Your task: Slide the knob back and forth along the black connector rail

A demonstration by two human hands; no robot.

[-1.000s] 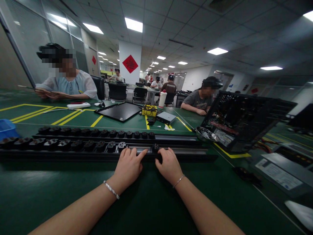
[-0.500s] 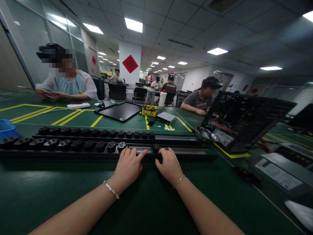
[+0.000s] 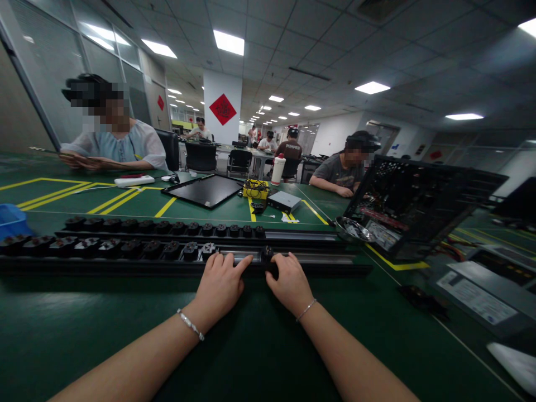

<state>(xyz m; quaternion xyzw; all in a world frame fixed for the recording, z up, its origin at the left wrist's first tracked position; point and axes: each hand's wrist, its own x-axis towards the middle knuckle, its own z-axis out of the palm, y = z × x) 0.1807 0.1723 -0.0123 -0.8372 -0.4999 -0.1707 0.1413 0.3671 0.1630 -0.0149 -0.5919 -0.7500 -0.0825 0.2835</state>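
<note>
L hand [image 3: 220,283] spread, unclenched on rail [image 3: 326,271]; R hand [image 3: 291,283] touches blk module [image 3: 267,253], grip unclear. Prob. light, stiff; best held by sides.

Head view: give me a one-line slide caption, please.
Left hand on a long black rail, right hand at a small black block, apart from the row of black blocks.

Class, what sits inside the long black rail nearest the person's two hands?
The rail holds a row of small dark blocks, plus one separate black block by the right hand. Its floor beneath the blocks, and behind the left hand, is covered.
</note>
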